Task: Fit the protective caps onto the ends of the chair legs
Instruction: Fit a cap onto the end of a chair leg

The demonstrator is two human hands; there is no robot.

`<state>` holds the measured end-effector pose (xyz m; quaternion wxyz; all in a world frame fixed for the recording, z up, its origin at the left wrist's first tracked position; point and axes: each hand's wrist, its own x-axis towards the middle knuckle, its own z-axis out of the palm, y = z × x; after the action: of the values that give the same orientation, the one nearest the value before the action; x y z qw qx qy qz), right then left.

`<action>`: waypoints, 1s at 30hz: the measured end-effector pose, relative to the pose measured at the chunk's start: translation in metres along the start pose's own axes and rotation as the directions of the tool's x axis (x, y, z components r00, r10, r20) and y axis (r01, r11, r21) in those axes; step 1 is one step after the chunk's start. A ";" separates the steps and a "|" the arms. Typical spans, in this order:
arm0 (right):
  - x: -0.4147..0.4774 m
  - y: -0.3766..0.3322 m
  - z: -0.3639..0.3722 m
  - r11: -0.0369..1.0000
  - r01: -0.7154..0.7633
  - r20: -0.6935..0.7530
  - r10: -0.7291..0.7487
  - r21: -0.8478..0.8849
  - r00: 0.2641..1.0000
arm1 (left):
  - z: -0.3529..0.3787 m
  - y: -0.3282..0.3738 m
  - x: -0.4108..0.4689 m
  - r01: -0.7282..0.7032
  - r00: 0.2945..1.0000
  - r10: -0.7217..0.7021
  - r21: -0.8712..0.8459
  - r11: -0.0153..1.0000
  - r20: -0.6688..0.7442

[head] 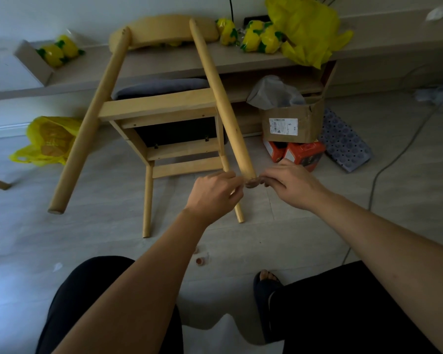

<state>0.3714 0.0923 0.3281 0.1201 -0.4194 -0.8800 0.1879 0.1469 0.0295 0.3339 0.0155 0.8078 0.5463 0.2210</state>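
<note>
Nearest the viewer, a seated person's knees in dark trousers framed a foot in a dark slipper on the pale floor. Just beyond the foot, two small brown spare caps lay loose on the floor.

Both bare arms reached forward and met at the tip of one chair leg. The left hand came in from the left side of the tip, its grip closed, with curled fingers and thumb pinching at the edge of a brown protective cap. The right hand met it from the right, its grip likewise curled tight around the same cap. The cap sat against the very end of the leg, between the two hands.

The wooden chair lay tipped over, legs pointing toward the viewer, its curved backrest resting on a long low table. To the right stood a cardboard box above orange boxes. A yellow plastic bag lay on the floor to the left. Yellow packets sat on the table.
</note>
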 end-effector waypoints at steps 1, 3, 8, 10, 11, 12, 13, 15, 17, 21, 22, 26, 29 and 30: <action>0.001 0.002 0.001 1.000 -0.007 0.011 0.007 0.027 1.000 | 0.002 -0.001 -0.001 -0.002 1.000 0.002 -0.013 1.000 -0.005; 0.002 0.005 0.002 0.998 -0.013 0.025 0.012 0.065 1.000 | 0.006 -0.001 -0.002 -0.011 1.000 0.010 -0.044 0.999 -0.017; 0.007 0.010 0.001 0.985 -0.055 0.083 0.042 0.164 0.996 | 0.006 -0.001 -0.002 0.006 1.000 -0.009 -0.131 0.991 -0.020; 0.010 0.010 0.000 0.978 -0.082 0.096 0.065 0.190 0.993 | 0.005 -0.001 -0.001 0.043 0.999 -0.048 -0.181 0.983 -0.021; 0.011 0.010 0.000 0.976 -0.093 0.099 0.074 0.196 0.992 | 0.004 0.000 -0.001 0.061 0.998 -0.066 -0.206 0.977 -0.016; 0.012 0.009 0.000 0.973 -0.100 0.097 0.081 0.208 0.992 | 0.004 0.001 0.000 0.079 0.997 -0.082 -0.226 0.971 -0.002; 0.012 0.009 -0.001 0.969 -0.103 0.095 0.084 0.223 0.992 | 0.004 0.001 0.000 0.097 0.995 -0.097 -0.240 0.966 0.014; 0.012 0.011 -0.001 0.965 -0.104 0.094 0.083 0.243 0.992 | 0.003 0.000 0.003 0.127 0.992 -0.121 -0.261 0.957 0.038; 0.013 0.011 -0.002 0.967 -0.100 0.103 0.078 0.233 0.992 | 0.002 -0.002 0.004 0.127 0.991 -0.112 -0.264 0.956 0.072; 0.014 0.008 -0.003 0.987 -0.060 0.108 0.044 0.150 0.993 | -0.004 -0.008 0.008 0.090 0.988 -0.056 -0.246 0.965 0.141; 0.013 0.007 -0.003 0.991 -0.046 0.109 0.033 0.125 0.994 | -0.005 -0.009 0.009 0.085 0.985 -0.046 -0.236 0.968 0.166; 0.013 0.005 -0.002 1.000 0.002 0.108 -0.003 0.002 0.994 | -0.007 -0.012 0.011 0.035 0.980 0.011 -0.227 0.973 0.199; 0.017 0.003 -0.002 0.997 0.037 0.110 -0.030 -0.061 0.993 | -0.008 -0.016 0.012 0.006 0.979 0.035 -0.201 0.980 0.199; 0.017 0.004 -0.003 0.996 0.046 0.101 -0.039 -0.071 0.994 | -0.008 -0.016 0.013 -0.009 0.979 0.047 -0.189 0.982 0.197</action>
<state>0.3640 0.1086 0.3299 0.0646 -0.3948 -0.8999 0.1736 0.1333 0.0460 0.3415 0.1432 0.8285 0.5073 0.1893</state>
